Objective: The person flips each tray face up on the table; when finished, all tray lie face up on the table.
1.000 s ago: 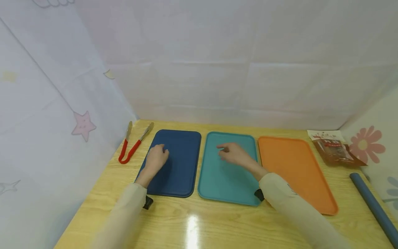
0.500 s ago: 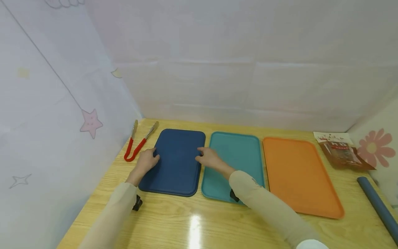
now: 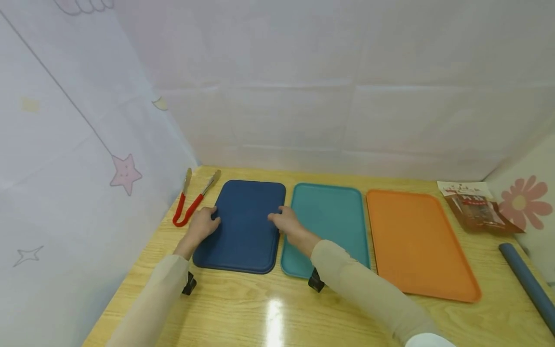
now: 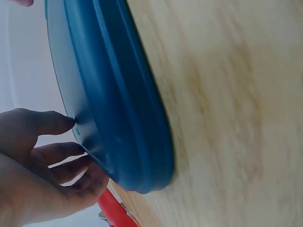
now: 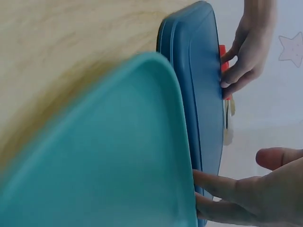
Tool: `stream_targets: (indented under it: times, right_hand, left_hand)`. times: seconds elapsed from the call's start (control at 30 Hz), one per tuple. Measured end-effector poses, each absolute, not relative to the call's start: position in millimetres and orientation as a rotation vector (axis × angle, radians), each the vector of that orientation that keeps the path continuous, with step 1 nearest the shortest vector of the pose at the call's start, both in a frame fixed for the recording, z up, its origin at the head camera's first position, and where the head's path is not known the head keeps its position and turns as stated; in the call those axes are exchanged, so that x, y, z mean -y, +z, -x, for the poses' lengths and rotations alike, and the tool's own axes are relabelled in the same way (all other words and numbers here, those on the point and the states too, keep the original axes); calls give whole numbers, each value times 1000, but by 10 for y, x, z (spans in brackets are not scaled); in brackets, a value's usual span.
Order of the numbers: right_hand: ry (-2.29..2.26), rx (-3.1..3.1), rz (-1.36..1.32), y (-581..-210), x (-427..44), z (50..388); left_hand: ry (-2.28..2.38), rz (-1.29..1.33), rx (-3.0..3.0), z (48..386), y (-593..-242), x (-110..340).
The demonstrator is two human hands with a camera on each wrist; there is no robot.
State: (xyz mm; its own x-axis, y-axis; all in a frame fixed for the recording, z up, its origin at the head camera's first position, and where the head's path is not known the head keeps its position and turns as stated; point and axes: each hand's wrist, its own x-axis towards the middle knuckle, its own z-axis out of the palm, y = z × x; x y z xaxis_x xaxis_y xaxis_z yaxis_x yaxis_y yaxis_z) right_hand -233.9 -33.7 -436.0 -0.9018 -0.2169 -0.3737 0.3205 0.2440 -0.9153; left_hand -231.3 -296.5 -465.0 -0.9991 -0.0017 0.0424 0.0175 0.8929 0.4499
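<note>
A dark blue rectangular tray (image 3: 243, 226) with rounded corners lies on the table; both wrist views show its thick, stepped side. My left hand (image 3: 201, 225) grips its left edge, the thumb on the upper face and the fingers bent at the rim (image 4: 78, 120). At the right edge my right hand (image 3: 291, 225) reaches into the narrow gap beside the teal tray (image 3: 329, 221). Its fingers (image 5: 220, 187) are extended against the blue side, and the thumb stands apart from them. Some fingertips are hidden behind the rims.
Red-handled tongs (image 3: 186, 207) lie spread at the left by the cloth wall (image 3: 86, 168). An orange tray (image 3: 420, 241) is right of the teal one. Farther right are a brown food packet (image 3: 477, 212) and a dark grey-blue roll (image 3: 526, 284).
Both hands have moved from above the blue and teal trays to the two edges of the blue tray. The right hand has shifted left. The trays stay in place.
</note>
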Motion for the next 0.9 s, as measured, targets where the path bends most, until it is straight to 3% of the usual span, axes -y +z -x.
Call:
stream_targets:
  times: [0.47,0.9]
  right_hand:
    - [-1934,-1862,-249,-4376,373,2298]
    - [-2081,-1878,-5,-4286,191,2381]
  left_hand:
    - [-729,-64,2996,2290,-4638,3041]
    - [-1018,-60,3017,2217,-4633,3025]
